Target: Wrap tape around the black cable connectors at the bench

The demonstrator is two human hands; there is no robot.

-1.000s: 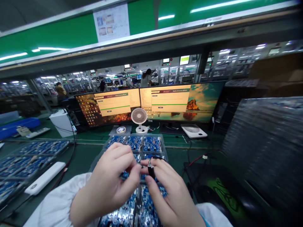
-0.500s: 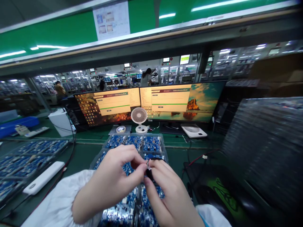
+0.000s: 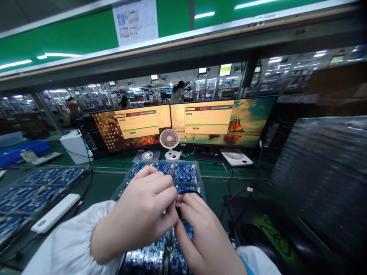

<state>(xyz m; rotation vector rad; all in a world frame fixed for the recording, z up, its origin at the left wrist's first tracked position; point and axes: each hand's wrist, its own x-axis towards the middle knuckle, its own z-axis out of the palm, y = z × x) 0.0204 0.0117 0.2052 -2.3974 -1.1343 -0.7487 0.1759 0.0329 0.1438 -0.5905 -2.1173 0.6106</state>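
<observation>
Both hands meet above a clear plastic tray (image 3: 202, 187) of blue circuit boards (image 3: 185, 172). My right hand (image 3: 202, 233) is closed, its thumb and fingers pinching a black cable (image 3: 179, 210) that loops over the fingers. My left hand (image 3: 143, 208) has its fingers curled and their tips pressed together right at the cable's end. What sits between the left fingertips is hidden behind the hand; a small light-coloured bit, perhaps a connector, shows between the two hands.
Two monitors (image 3: 137, 128) stand at the back, with a small white fan (image 3: 169, 141) in front. A second tray of boards (image 3: 37, 191) and a white bar-shaped device (image 3: 56, 214) lie left. Stacked clear trays (image 3: 321, 172) and a black mouse pad (image 3: 269, 229) are right.
My left hand has rolled over, its knuckles now upward and its fingers curled in tighter beside the cable end. My right hand keeps its pinch on the cable almost in place.
</observation>
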